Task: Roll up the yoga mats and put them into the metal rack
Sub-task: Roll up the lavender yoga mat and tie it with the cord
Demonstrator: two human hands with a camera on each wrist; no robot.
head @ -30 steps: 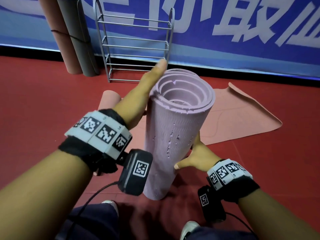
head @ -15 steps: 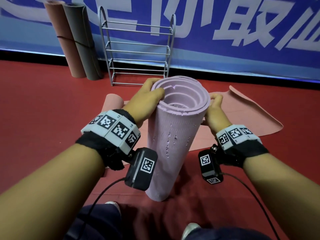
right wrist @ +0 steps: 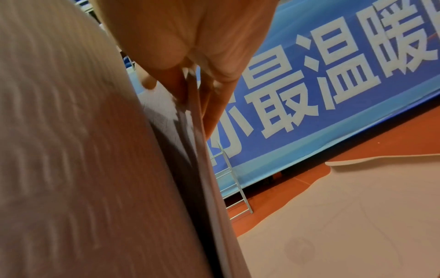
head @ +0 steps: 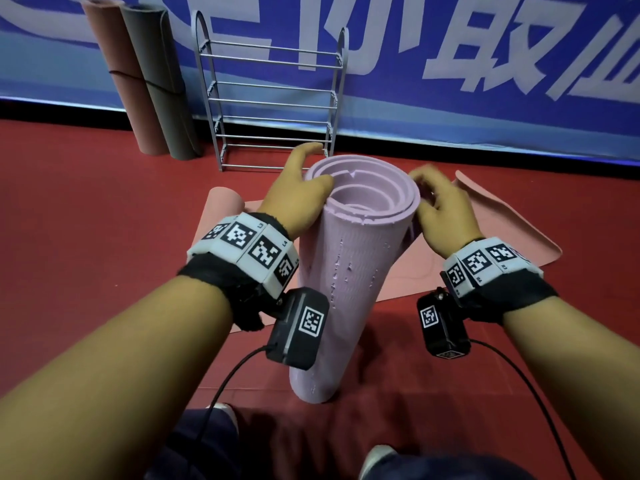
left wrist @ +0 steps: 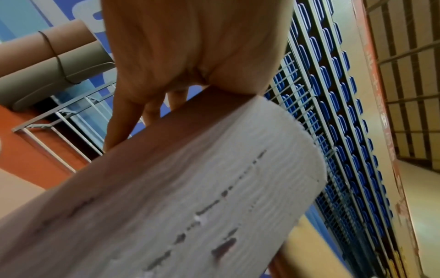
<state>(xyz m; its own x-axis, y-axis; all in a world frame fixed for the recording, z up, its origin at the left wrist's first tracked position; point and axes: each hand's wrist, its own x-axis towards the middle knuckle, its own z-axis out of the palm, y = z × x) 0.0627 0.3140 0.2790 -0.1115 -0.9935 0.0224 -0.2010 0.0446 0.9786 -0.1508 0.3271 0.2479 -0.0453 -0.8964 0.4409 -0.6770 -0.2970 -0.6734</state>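
Two hands, left hand (head: pixel 298 199) and right hand (head: pixel 440 209), curl their fingers around the upright rolled lilac foam yoga mat (head: pixel 349 271) on the red floor (head: pixel 86 220), silver metal rack (head: pixel 273 98) still empty, pink mat (head: pixel 485 244) unrolled.

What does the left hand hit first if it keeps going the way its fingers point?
Probably the metal rack. The left hand holds the upright purple mat near its top, fingers aimed past it toward the rack's lower rails; depth is unclear, so hedge.

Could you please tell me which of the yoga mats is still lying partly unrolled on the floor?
The salmon-pink mat behind the hands: only it is spread flat; the others are fully rolled and upright.
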